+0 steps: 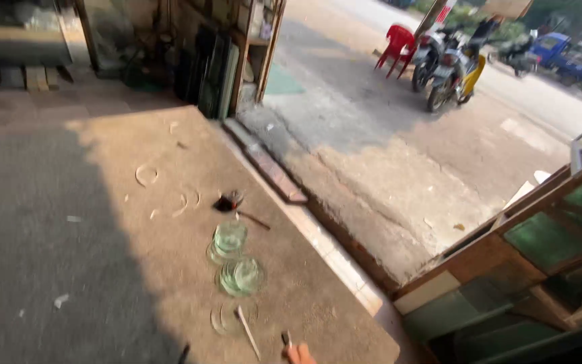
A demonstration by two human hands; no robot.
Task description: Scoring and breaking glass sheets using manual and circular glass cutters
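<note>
Sunlit concrete floor (102, 202) | one hand (299, 353), side untellable, is being glimpsed at bottom edge, gripping a small dark tool (285, 337) | glass discs (239, 276) are lying just beyond it, stacks running away.

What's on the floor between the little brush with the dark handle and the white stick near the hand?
Two stacks of round greenish glass discs: the upper stack just below the brush, the lower stack just above the white stick. The head view shows them.
</note>
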